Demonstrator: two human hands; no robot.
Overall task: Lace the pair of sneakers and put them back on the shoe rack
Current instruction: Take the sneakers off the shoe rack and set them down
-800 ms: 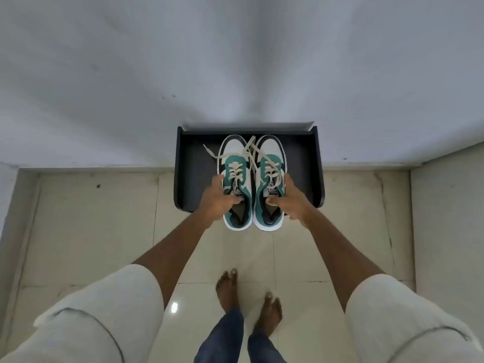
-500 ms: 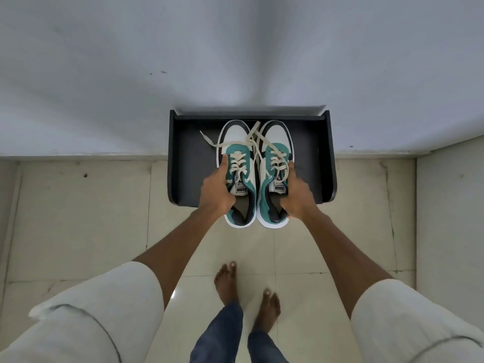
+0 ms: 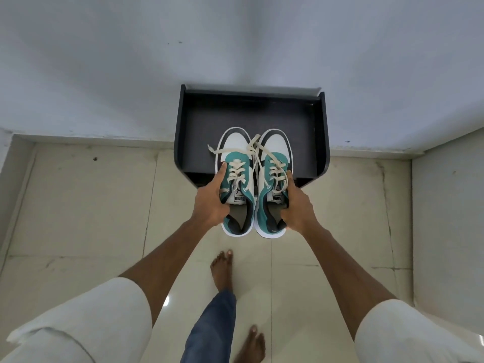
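Note:
Two teal, white and black sneakers with cream laces hang side by side over the front of a black shoe rack (image 3: 195, 121). My left hand (image 3: 210, 203) grips the left sneaker (image 3: 234, 142) by its outer side and collar. My right hand (image 3: 297, 205) grips the right sneaker (image 3: 275, 142) the same way. The toes point at the wall and reach over the rack's top shelf; the heels stick out past its front edge. Loose lace ends (image 3: 251, 149) cross between the two toes.
The rack stands against a pale grey wall (image 3: 235, 48) on a beige tiled floor (image 3: 91, 205). A low white step (image 3: 450, 218) rises at the right. My bare feet (image 3: 222, 268) stand on the tiles below the sneakers, one ahead of the other.
The sneakers sit lower and nearer to me in view, with more bare shelf behind their toes. My left foot has stepped forward and the right one is back.

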